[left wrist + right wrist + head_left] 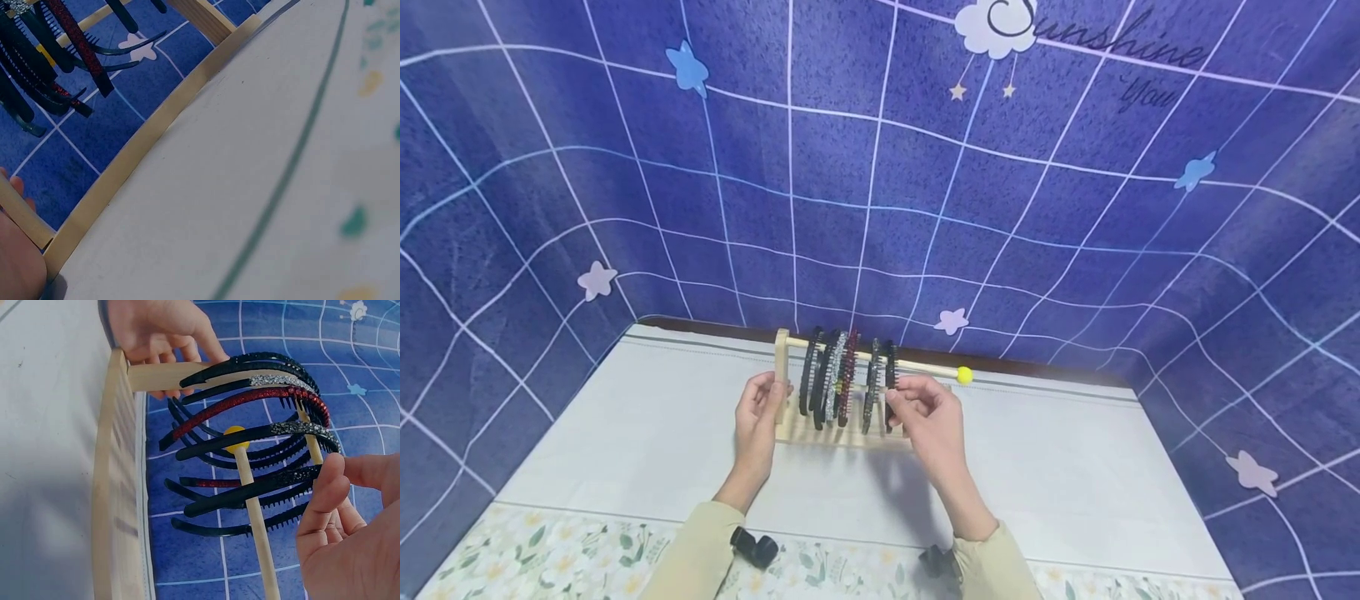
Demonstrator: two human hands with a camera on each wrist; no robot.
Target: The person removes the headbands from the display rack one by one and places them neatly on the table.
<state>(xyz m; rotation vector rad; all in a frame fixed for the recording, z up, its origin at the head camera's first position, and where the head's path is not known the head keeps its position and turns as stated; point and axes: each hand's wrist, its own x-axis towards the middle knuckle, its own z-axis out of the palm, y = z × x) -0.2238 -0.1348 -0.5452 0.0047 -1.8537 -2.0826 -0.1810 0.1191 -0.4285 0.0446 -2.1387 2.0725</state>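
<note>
A wooden rack (793,432) carries several toothed headbands on its upper rod. Most are black; one is red and glittery (847,375), another has silver glitter (275,380). My left hand (756,425) grips the rack's left upright post (781,358). With thumb and fingers, my right hand (934,421) pinches the rightmost black headband (250,490), which hangs on the rod. Just left of it hangs a black headband with pale sparkles (300,429). In the left wrist view the left hand (22,250) is partly cut off beside the rack's base bar (137,147).
A yellow ball (965,375) caps the right end of the upper rod; another yellow ball (236,439) is on a lower rod. White cloth (647,417) covers the table, with a floral strip (572,546) in front. A blue gridded curtain (827,167) stands behind.
</note>
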